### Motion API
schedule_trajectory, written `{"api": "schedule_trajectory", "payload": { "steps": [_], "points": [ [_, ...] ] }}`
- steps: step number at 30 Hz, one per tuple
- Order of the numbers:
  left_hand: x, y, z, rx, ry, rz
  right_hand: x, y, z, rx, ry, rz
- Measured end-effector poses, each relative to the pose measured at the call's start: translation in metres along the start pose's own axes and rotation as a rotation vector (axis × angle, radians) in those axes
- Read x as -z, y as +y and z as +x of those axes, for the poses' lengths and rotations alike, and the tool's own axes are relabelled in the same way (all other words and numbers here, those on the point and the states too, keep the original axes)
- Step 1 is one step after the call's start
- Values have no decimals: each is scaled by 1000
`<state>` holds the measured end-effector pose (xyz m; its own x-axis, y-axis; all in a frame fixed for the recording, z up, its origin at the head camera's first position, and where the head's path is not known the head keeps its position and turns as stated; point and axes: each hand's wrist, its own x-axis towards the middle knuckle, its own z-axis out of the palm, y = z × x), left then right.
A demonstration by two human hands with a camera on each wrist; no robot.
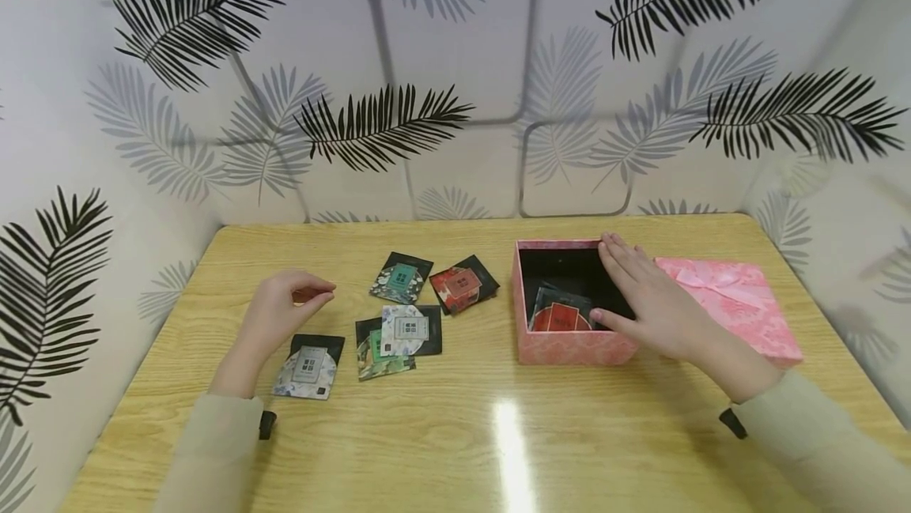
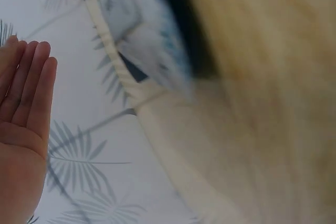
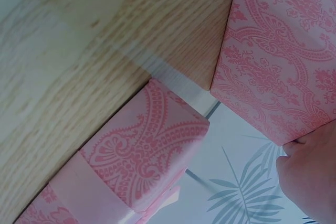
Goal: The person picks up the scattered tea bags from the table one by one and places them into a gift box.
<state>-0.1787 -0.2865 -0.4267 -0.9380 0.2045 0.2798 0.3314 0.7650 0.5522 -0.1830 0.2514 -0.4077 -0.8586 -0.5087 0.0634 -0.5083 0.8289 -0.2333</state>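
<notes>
My left hand [image 1: 285, 303] hovers over the table's left side, holding nothing, its fairly straight fingers [image 2: 37, 87] close together. Just below it in the head view lies a flat black packet with a white-and-blue front [image 1: 308, 375]. My right hand [image 1: 651, 299] rests on the right rim of a pink patterned box [image 1: 572, 348], fingers extended along the side and thumb at the front corner. Inside the uncovered box, which has a black interior, sits a packet with a red label [image 1: 562, 317]. The right wrist view shows the box's outer wall [image 3: 278, 51] beside that hand.
Between hand and box lie a teal-labelled packet [image 1: 402, 279], a red one [image 1: 463, 284], and a white-and-blue one [image 1: 413, 329] overlapping a green one [image 1: 377, 367]. Right of the box is its pink lid with a bow [image 1: 743, 307]. Leaf-patterned cloth [image 1: 455, 173] rises behind the wooden table [image 1: 427, 442].
</notes>
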Motion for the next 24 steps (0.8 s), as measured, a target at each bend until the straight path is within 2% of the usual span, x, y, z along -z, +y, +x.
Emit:
{"api": "schedule_trajectory", "payload": {
  "steps": [8, 16, 24],
  "points": [
    [1, -15, -13, 75, -26, -18, 1, 1, 1, 11, 5, -8],
    [9, -23, -25, 139, -94, -61, 0, 1, 0, 7, 0, -5],
    [18, -29, -34, 145, -179, -55, 2, 0, 0, -1, -11, -4]
  ]
}}
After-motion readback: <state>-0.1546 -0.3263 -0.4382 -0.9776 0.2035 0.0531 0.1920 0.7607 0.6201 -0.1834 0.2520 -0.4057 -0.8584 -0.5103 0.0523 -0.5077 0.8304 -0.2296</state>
